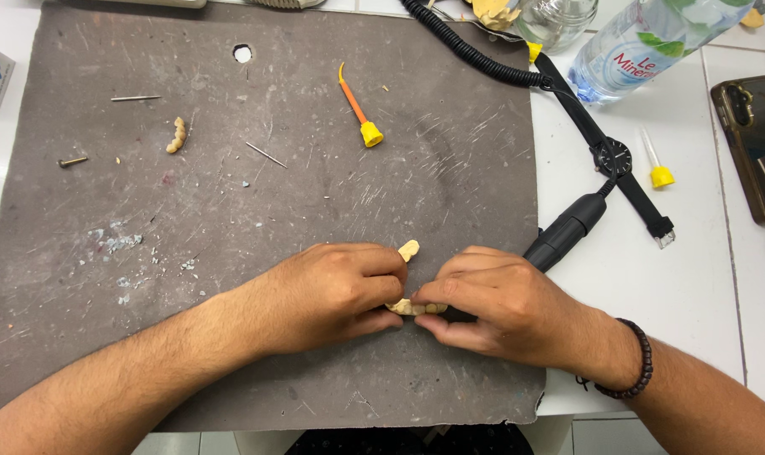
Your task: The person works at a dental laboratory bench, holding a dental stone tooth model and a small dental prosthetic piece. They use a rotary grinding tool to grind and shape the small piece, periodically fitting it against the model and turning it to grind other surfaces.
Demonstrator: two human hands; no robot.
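Pinching cream tooth-shaped piece (413, 307) between left hand (336, 291) and right hand (492, 303) | grip: both narrow, holding it | second piece (177, 135) lay untouched on grey mat (450, 168) | handpiece (567, 232) idle

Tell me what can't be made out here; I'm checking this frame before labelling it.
Head view:
- Beige tooth-row piece: mostly covered by left hand and right hand.
- Water bottle and glass jar: cut off by top edge.
- Thin metal pin: too small to identify.
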